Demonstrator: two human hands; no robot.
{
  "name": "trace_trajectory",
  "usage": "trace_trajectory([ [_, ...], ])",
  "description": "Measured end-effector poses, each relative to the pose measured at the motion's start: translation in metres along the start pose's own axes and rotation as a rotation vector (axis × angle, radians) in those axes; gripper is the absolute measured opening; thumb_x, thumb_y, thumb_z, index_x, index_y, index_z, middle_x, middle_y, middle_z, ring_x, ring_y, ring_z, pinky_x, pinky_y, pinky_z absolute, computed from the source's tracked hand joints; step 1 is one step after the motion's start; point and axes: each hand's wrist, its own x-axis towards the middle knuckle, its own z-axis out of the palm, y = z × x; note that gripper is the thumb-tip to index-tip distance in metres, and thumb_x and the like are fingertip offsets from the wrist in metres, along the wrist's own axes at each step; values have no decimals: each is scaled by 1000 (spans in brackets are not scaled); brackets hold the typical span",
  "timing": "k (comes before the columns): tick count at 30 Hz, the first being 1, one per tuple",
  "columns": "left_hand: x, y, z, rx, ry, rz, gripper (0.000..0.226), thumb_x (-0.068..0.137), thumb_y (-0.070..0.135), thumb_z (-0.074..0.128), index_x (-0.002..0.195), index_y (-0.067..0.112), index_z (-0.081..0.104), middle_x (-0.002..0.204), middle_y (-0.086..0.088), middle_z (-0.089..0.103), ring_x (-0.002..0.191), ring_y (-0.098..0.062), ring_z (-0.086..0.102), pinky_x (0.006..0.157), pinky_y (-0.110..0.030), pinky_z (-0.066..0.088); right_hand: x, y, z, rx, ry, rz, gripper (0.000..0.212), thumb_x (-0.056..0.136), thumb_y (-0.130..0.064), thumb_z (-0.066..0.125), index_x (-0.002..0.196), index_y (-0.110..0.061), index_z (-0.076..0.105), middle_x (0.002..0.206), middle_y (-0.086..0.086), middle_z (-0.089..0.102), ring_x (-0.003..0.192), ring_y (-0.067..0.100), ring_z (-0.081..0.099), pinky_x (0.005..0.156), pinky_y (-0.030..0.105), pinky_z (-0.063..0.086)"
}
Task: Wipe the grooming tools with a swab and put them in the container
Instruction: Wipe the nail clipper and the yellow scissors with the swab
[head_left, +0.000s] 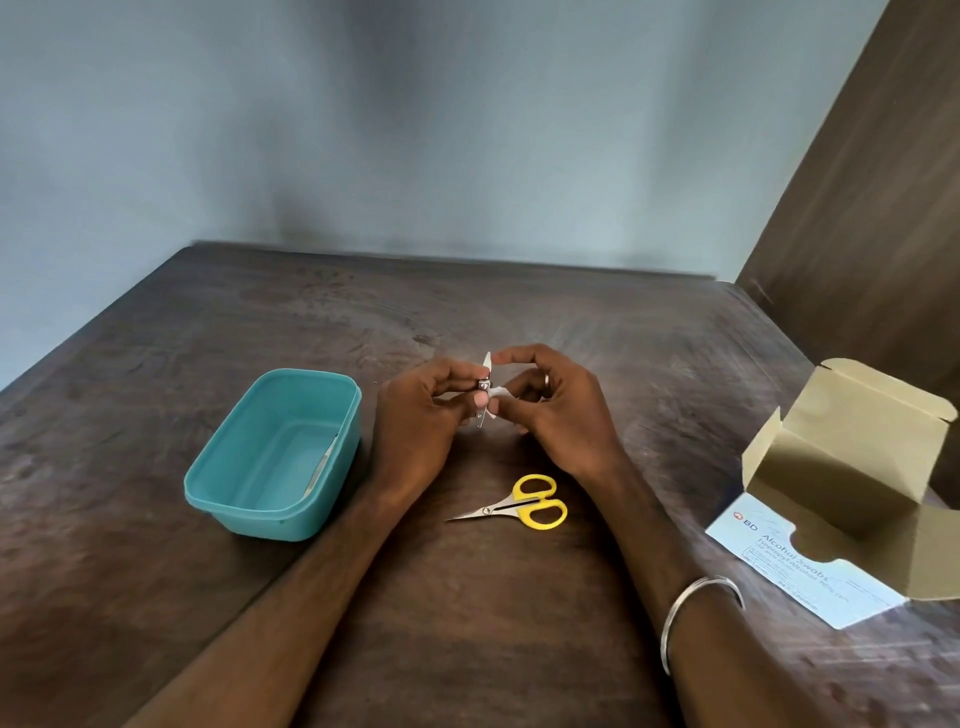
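Above the middle of the dark brown wooden desk (467, 322), the left hand (421, 410) pinches a small silver metal nail clipper (484, 397) upright, its fingers (480, 400) closed narrowly around the body so the lever and both faces stay exposed. The right hand (550, 410) presses a small white swab (500, 392) against the clipper's side, fingers curled tight on it; holding the tool aloft, clear of the desk, lets the swab reach all round.

At about eight o'clock from the hands sits the teal rectangular plastic container (332, 400), open-topped and close by, so a cleaned tool can be dropped in with a short reach. A slim silver metal tool (322, 462), probably tweezers, already leans along its right inner wall.

At six o'clock lie the yellow-handled small steel scissors (519, 506), closed, tips pointing to nine o'clock, apparently waiting their turn. At three o'clock the opened brown cardboard swab box (852, 467) stands with flaps up.
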Motion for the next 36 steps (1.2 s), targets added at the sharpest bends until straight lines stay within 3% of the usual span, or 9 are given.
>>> trace_trajectory([
  [4,1,-3,0,-36,-18,-32,26,78,7,79,92,28,75,90,8,78,84,-7,74,75,-38,61,0,0,1,34,26,12,41,75,-10,86,107,-30,69,76,2,76,65,11,67,67,45,57],
  [9,1,-1,-1,-24,-6,-28,22,79,9,79,93,26,76,90,10,77,83,-5,73,70,-35,61,-1,-2,0,27,-34,14,46,75,-6,84,106,-36,68,77,4,76,65,15,69,66,43,59],
  [12,0,0,-1,-34,-20,-42,23,80,9,78,92,28,75,90,9,77,79,-6,73,68,-33,61,-1,-3,0,69,-23,18,47,74,-5,85,109,-31,68,76,6,76,62,15,68,62,37,58],
  [17,0,4,-1,-58,-20,-47,24,81,5,77,93,25,75,92,9,77,82,-7,73,61,-25,59,0,-1,1,117,-2,14,45,79,0,79,116,-24,66,76,11,75,58,20,65,59,40,55],
  [23,-1,5,-1,-42,-27,-46,24,82,6,76,93,28,74,93,10,76,84,-6,73,60,-23,58,1,1,2,86,-14,-2,49,79,0,79,119,-25,64,72,9,73,57,15,65,57,28,52],
  [28,-2,7,-1,-75,-48,-65,24,83,5,75,97,24,74,96,7,76,81,-8,73,55,-21,56,0,-1,2,92,25,-22,49,81,0,76,121,-26,62,73,7,74,57,15,66,58,30,53],
  [33,-2,7,-1,-17,-100,-58,35,77,5,80,107,23,72,104,10,74,92,-5,71,61,-25,59,0,-1,1,90,53,-33,48,82,-4,77,120,-30,62,75,7,74,62,27,67,61,38,54],
  [36,-2,4,-1,45,-98,-42,40,76,4,81,108,25,71,105,9,74,90,-9,71,64,-28,61,1,-1,2,101,36,-23,50,81,1,76,120,-28,62,74,7,74,59,23,65,58,39,55],
])
